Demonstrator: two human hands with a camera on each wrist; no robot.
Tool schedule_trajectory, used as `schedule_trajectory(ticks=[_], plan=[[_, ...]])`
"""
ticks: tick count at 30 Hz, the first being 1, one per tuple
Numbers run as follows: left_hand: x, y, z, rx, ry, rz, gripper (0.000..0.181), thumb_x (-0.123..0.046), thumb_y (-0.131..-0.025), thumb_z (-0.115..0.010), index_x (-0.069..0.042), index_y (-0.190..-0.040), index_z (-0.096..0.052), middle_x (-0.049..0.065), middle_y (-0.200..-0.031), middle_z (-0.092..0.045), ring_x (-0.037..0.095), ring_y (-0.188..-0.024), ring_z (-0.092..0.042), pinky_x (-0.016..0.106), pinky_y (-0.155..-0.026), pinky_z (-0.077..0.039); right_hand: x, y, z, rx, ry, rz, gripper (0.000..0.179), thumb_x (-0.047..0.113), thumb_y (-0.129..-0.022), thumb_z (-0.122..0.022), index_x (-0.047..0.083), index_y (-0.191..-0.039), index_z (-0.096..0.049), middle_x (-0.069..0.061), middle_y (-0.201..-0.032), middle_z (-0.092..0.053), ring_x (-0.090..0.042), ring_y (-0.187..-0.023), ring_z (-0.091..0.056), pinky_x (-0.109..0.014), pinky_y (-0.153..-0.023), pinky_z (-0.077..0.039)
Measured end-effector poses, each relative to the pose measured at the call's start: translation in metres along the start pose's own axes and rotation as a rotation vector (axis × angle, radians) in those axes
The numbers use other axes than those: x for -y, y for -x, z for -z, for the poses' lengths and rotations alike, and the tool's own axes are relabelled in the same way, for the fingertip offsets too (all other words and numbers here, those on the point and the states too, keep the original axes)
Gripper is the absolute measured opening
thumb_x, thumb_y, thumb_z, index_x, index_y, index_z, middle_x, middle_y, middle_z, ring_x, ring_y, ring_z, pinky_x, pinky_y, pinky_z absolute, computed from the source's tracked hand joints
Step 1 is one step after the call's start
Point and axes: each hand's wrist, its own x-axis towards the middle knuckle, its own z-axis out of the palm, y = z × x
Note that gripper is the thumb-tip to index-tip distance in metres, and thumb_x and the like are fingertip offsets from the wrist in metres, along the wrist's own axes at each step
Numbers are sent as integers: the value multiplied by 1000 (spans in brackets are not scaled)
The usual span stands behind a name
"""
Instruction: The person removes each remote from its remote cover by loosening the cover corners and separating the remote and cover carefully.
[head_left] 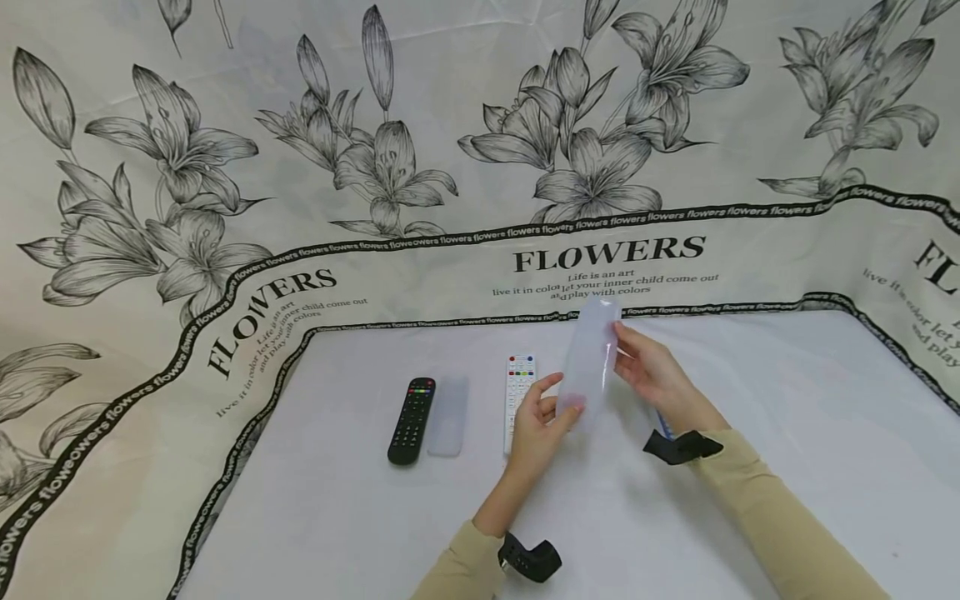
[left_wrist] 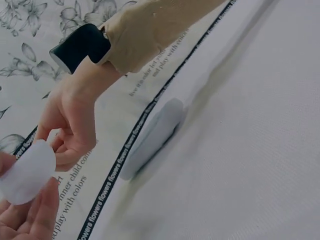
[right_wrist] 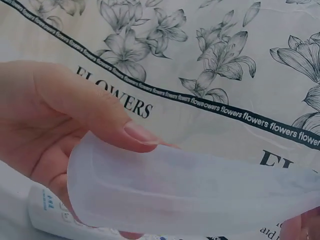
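Both hands hold a translucent, flexible remote-control cover (head_left: 588,358) slantwise above the table. Low on the cover, the left hand (head_left: 542,421) pinches it with the thumb on its face, as the right wrist view shows the thumb (right_wrist: 142,136) too. At the upper right edge, the right hand (head_left: 656,375) grips it between thumb and fingers. Beneath the left hand lies a white remote control (head_left: 519,375) with coloured buttons, partly hidden by that hand. In the left wrist view the right hand (left_wrist: 72,120) holds one edge of the cover (left_wrist: 30,172).
To the left, a black remote control (head_left: 411,421) lies beside another translucent cover (head_left: 448,417). A blue-marked item (head_left: 664,425) is mostly hidden under the right wrist. The left wrist view has a pale elongated object (left_wrist: 155,137) on the white table (head_left: 322,517). Flower-printed cloth (head_left: 420,279) hangs behind.
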Motion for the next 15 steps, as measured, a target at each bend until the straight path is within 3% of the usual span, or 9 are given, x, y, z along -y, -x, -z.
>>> schedule_trajectory(ticks=[4,10,13,15], plan=[[-5,6,-2,-10,-88,52,43,-9,-89,-66,-3,-129,-54,21,-100,-71,19,-85,-71,23,-66,-58,1,-1,2,-15,100,22,14,21,-97,-57,24,-88,-67,11,-87,-67,-4,-81,-64,-17,-74,-53],[-10,14,-3,-3,-226,92,45,-11,-87,-67,-3,-129,-55,15,-101,-69,12,-72,-68,22,-63,-57,-1,-8,5,-44,309,-5,4,25,-96,-57,26,-100,-60,16,-89,-64,-3,-83,-62,-18,-74,-53],[-11,16,-3,12,-264,117,47,-10,-85,-68,-2,-130,-55,14,-106,-66,10,-70,-67,21,-62,-56,-2,-12,7,-49,388,-43,26,25,-97,-57,19,-122,-56,17,-88,-64,-1,-83,-62,-17,-74,-53],[-12,18,-3,35,-271,147,50,-11,-84,-69,-2,-131,-54,12,-110,-64,9,-69,-67,20,-63,-56,-3,-14,9,-46,438,-68,45,25,-97,-56,11,-138,-45,19,-87,-63,0,-82,-61,-17,-73,-53]])
